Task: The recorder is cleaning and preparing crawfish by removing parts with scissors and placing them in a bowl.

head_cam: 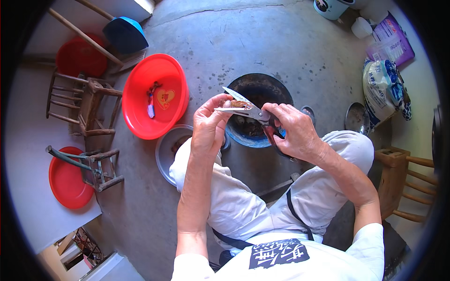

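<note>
My left hand (211, 121) pinches a small brown and whitish piece (233, 104), perhaps a crayfish, though it is too small to tell. Around the handles of a pair of scissors (258, 114) my right hand (293, 128) is closed. The scissors' blades are spread, one on each side of the small piece. Below both hands stands a dark basin with a blue inner edge (246, 140), holding dark contents that I cannot make out. A red plastic basin (130, 105) is at the left, with a toothbrush-like brush (150, 107) and a brown piece inside.
A grey basin (163, 154) stands beside my left knee. Wooden chairs (89, 105) and a small stool (103, 168) are at the left, near another red basin (70, 179). At the right are a metal bowl (357, 117), a printed sack (379, 91) and a wooden chair (393, 179).
</note>
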Demonstrator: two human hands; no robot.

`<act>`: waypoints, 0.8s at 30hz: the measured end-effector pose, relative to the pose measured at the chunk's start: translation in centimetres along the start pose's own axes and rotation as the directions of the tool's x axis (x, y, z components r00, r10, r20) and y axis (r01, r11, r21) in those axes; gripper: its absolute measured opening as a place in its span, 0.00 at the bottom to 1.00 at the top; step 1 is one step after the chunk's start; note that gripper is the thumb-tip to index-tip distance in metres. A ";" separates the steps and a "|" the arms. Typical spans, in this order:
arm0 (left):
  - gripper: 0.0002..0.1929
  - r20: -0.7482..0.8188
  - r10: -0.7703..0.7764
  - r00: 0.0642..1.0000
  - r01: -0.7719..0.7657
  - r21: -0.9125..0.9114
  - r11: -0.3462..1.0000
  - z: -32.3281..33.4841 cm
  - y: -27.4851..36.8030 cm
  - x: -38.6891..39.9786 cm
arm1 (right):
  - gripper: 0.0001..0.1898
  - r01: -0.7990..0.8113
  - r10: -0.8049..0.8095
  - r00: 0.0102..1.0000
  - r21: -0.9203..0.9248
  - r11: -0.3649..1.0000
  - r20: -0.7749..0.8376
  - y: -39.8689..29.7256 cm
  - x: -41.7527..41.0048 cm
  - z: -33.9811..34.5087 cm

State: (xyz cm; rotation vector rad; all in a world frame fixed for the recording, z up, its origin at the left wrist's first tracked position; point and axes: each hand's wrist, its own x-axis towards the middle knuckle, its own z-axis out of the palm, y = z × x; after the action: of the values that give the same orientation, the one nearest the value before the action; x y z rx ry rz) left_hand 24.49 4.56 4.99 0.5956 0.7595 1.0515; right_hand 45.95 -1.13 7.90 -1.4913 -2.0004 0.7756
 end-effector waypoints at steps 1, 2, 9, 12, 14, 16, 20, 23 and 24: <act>0.13 0.000 -0.001 1.000 0.001 -0.001 1.000 -0.1 -0.1 0.0 | 0.27 0.002 -0.002 1.000 -0.016 1.000 0.013 0.0 0.0 -0.1; 0.13 0.005 0.002 1.000 -0.002 -0.006 1.000 -0.1 -0.2 0.1 | 0.27 0.001 -0.001 1.000 -0.016 1.000 0.013 0.0 0.0 -0.1; 0.14 0.021 0.000 1.000 0.001 -0.042 0.999 -0.1 -0.3 0.1 | 0.26 -0.001 0.001 1.000 -0.047 0.999 0.008 0.0 -0.3 0.1; 0.13 0.032 -0.022 0.999 0.024 -0.065 0.998 -0.1 -0.1 0.1 | 0.27 0.026 -0.026 1.000 -0.062 0.998 -0.002 0.3 -0.4 0.3; 0.13 0.022 -0.031 0.999 0.033 -0.084 0.996 0.1 0.3 0.0 | 0.27 0.035 -0.036 0.999 -0.061 0.998 -0.001 0.5 -0.6 0.6; 0.13 0.010 -0.040 0.999 0.041 -0.104 0.994 0.1 0.3 0.0 | 0.28 0.042 -0.042 0.999 -0.057 0.997 0.002 0.9 -0.9 0.9; 0.13 -0.030 -0.014 0.999 0.012 -0.053 0.999 0.2 0.1 -0.2 | 0.29 0.050 -0.047 0.998 -0.077 0.996 0.032 1.3 -1.1 1.3; 0.11 -0.060 -0.041 0.997 0.039 -0.034 0.999 0.2 -0.1 -0.3 | 0.29 0.035 -0.031 0.998 -0.072 0.997 0.050 1.7 -1.6 1.8; 0.11 -0.075 -0.064 0.995 0.062 -0.030 0.998 0.2 -0.3 -0.3 | 0.29 0.041 -0.038 0.999 -0.075 0.996 0.037 1.8 -1.8 2.0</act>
State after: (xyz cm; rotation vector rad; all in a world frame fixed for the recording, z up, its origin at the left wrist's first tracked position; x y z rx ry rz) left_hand 24.69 4.14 5.01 0.5071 0.8238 1.0296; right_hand 46.24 -2.74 5.06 -1.4849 -2.1007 0.7227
